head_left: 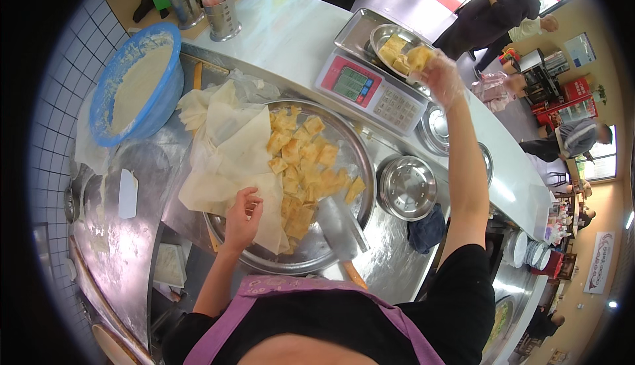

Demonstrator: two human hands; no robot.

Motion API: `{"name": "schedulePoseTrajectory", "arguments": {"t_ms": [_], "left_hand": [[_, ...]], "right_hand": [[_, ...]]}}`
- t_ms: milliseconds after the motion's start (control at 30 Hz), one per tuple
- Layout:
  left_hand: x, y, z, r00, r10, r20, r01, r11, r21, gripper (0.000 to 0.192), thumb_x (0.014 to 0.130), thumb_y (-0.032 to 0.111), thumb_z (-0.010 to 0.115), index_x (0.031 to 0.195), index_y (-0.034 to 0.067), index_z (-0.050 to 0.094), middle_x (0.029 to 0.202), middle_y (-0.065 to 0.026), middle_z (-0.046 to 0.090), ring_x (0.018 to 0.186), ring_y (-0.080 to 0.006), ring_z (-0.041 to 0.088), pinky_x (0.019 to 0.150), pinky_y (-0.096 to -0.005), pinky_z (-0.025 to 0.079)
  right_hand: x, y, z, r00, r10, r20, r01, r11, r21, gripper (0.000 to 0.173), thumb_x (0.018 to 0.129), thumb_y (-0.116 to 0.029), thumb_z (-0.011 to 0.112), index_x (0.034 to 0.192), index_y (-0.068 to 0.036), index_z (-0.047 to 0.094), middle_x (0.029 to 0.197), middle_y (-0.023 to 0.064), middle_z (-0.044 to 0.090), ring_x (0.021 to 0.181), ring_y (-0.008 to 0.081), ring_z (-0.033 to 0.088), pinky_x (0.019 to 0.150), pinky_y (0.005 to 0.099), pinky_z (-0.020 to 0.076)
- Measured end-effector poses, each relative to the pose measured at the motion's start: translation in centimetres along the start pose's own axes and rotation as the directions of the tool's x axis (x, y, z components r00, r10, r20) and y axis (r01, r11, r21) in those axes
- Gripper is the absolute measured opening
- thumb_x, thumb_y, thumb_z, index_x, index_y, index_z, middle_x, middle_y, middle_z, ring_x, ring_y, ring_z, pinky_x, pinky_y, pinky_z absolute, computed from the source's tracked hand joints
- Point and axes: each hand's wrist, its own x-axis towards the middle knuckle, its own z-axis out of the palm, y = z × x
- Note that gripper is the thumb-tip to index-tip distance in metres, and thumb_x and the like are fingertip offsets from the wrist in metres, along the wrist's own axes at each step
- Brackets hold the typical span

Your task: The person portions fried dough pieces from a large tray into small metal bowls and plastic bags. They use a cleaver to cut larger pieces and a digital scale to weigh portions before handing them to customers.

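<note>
My right hand (440, 78), in a clear plastic glove, holds a piece of golden flatbread (419, 59) over a steel dish (381, 31). More flatbread pieces lie in that dish, on the pan of a digital scale (372, 90). My bare left hand (244, 212) rests by the edge of a pale cloth (233, 166), fingers loosely curled, nothing seen in it. The cloth partly covers a large round steel tray (369, 166) heaped with cut flatbread (302, 154). A broad-bladed cleaver (340, 231) with a wooden handle lies over the tray's near right rim.
A blue plastic basin (171, 92) of dough stands at the left. Stacked steel dishes (408, 187) and a dark blue cloth (426, 229) are right of the tray. Steel holders (221, 18) stand on the white counter (292, 23). Several people are beyond the counter.
</note>
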Motion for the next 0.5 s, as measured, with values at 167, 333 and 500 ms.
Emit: {"name": "schedulePoseTrajectory", "arguments": {"t_ms": [167,333,500], "left_hand": [[-1.0,0.3,0.0,1.0,-0.001,0.024,0.001,1.0,-0.025,0.037,0.098,0.007,0.065,0.133,0.005,0.054,0.104,-0.0103,0.073,0.086,-0.0194,0.071,0.074,-0.0314,0.056],[-1.3,0.6,0.4,0.999,0.003,0.048,-0.003,1.0,0.002,0.036,0.099,0.009,0.064,0.133,0.005,0.053,0.103,-0.0103,0.073,0.086,-0.0203,0.071,0.074,-0.0322,0.056],[-0.7,0.1,0.8,0.997,0.003,0.076,-0.002,1.0,-0.008,0.037,0.1,0.01,0.064,0.134,0.005,0.053,0.103,-0.0104,0.073,0.087,-0.0208,0.071,0.075,-0.0324,0.056]], "right_hand": [[-8.0,10.5,3.3,0.985,0.169,0.023,-0.17,0.984,0.047,0.017,0.079,-0.006,0.06,0.094,-0.009,0.052,0.102,0.0097,0.065,0.094,0.0261,0.07,0.085,0.0466,0.0626],[-12.8,21.2,8.4,0.862,0.49,-0.129,-0.5,0.864,-0.062,0.023,0.078,-0.001,0.067,0.098,-0.008,0.06,0.094,0.0061,0.064,0.089,0.0235,0.07,0.075,0.0371,0.0618],[-13.1,20.5,9.7,0.984,0.142,0.109,-0.011,0.655,-0.755,0.03,0.087,-0.021,0.075,0.111,-0.005,0.069,0.098,0.0081,0.072,0.083,0.0166,0.071,0.07,0.0324,0.059]]}}
